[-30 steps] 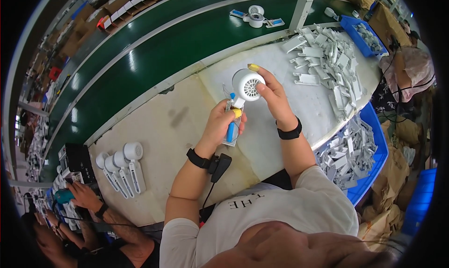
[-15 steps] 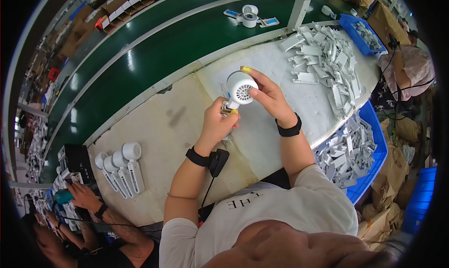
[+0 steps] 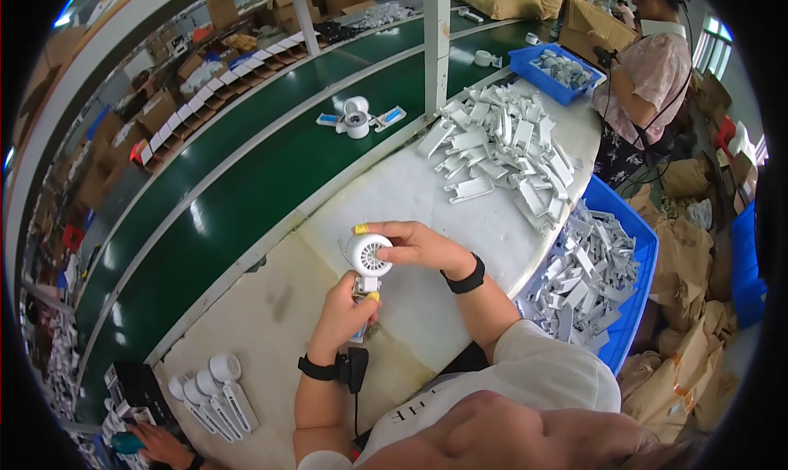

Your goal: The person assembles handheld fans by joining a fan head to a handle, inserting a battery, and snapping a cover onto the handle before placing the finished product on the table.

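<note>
Between my hands is a white handheld fan, its round vented head turned up toward me. My right hand is closed around the head, thumb on the grille and a finger with a yellow wrap at its far side. Just below the head, my left hand grips the neck and the opened lower part, where bare inner parts and a bit of blue show. The fingers hide most of that lower part. To the left, several white fans lie side by side on the worktable.
White handle shells are heaped at the far right, near a blue tray of round parts. A blue bin of shells stands beside the table. Opened fan parts lie on the green conveyor. A co-worker's hand is lower left; another person stands far right.
The view has tilted up and swung right, so the table and my hands appear lower and more of the person at right shows. Both hands keep their hold on the fan.
</note>
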Demonstrator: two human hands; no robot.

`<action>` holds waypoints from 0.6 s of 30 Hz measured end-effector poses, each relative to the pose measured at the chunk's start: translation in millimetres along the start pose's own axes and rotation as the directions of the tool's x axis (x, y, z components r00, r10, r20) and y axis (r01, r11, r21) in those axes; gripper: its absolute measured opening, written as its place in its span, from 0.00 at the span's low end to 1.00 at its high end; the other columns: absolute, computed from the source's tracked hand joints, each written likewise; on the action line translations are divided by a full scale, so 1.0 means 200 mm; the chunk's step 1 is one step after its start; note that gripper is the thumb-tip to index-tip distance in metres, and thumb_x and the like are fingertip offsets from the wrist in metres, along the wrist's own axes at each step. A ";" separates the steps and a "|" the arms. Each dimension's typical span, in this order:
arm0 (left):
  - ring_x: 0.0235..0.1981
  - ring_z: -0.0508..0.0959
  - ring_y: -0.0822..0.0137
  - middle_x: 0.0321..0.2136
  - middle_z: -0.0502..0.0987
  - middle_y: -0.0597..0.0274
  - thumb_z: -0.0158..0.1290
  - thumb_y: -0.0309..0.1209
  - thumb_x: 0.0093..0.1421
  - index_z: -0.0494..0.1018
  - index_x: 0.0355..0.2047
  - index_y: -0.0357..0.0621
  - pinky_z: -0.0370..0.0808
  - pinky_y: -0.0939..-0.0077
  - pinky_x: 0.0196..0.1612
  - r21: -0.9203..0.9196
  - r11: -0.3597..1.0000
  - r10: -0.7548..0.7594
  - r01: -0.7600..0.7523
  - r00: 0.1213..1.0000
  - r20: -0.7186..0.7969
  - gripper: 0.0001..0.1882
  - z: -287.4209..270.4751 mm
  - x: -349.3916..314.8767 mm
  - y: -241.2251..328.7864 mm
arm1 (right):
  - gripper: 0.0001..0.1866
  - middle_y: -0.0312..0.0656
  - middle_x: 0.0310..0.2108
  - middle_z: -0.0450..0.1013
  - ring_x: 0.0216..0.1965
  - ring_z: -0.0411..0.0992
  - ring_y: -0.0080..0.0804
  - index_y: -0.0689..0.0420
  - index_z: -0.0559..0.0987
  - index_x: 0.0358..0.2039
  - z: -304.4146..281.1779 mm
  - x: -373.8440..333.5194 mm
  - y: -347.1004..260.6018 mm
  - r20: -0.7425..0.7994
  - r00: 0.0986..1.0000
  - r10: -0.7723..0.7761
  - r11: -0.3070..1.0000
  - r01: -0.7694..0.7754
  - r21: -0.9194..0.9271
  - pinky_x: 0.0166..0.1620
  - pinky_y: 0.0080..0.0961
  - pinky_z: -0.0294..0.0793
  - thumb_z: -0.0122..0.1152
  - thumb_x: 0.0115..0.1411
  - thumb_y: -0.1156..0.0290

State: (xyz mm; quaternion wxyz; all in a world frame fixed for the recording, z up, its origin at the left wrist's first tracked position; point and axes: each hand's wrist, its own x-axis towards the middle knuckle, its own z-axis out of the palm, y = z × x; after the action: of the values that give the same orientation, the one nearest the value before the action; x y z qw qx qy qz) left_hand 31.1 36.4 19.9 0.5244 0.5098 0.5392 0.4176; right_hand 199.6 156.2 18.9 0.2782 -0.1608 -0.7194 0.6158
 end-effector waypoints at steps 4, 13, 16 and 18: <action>0.18 0.72 0.73 0.23 0.72 0.61 0.42 0.19 0.51 0.64 0.40 0.35 0.71 0.79 0.22 -0.037 0.999 -0.007 0.008 0.999 0.042 0.14 0.01 -0.01 0.01 | 0.23 0.38 0.46 0.71 0.45 0.67 0.24 0.54 0.69 0.54 0.01 -0.01 0.00 -0.028 0.999 -0.029 1.000 0.029 0.009 0.50 0.22 0.64 0.57 0.58 0.65; 0.18 0.72 0.75 0.21 0.72 0.63 0.48 0.22 0.51 0.65 0.36 0.34 0.70 0.79 0.22 0.039 0.999 -0.007 0.009 0.999 -0.047 0.11 0.01 0.00 0.01 | 0.23 0.39 0.48 0.69 0.49 0.65 0.25 0.58 0.68 0.54 0.02 0.01 -0.01 -0.051 0.999 0.015 0.999 -0.012 0.045 0.53 0.24 0.63 0.55 0.58 0.69; 0.17 0.72 0.75 0.19 0.72 0.63 0.49 0.22 0.51 0.65 0.35 0.34 0.69 0.79 0.21 0.007 1.000 -0.026 0.027 0.999 -0.037 0.11 0.02 0.00 0.03 | 0.23 0.39 0.47 0.70 0.47 0.66 0.26 0.58 0.67 0.55 0.02 0.01 -0.04 -0.068 0.997 0.044 0.999 -0.044 0.000 0.52 0.23 0.64 0.55 0.58 0.68; 0.17 0.72 0.76 0.19 0.72 0.63 0.49 0.21 0.51 0.64 0.33 0.35 0.69 0.80 0.21 -0.043 0.998 -0.045 0.043 0.998 -0.047 0.09 0.01 0.00 0.03 | 0.23 0.40 0.46 0.70 0.47 0.67 0.26 0.57 0.67 0.55 0.04 0.03 -0.03 -0.095 0.991 0.094 0.995 -0.092 0.024 0.51 0.23 0.64 0.54 0.58 0.67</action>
State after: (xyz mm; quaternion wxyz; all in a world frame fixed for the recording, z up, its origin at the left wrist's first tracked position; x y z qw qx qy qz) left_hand 34.4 37.1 25.7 0.5310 0.4764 0.5540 0.4292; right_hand 191.5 151.4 26.0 0.2852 -0.2208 -0.6910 0.6265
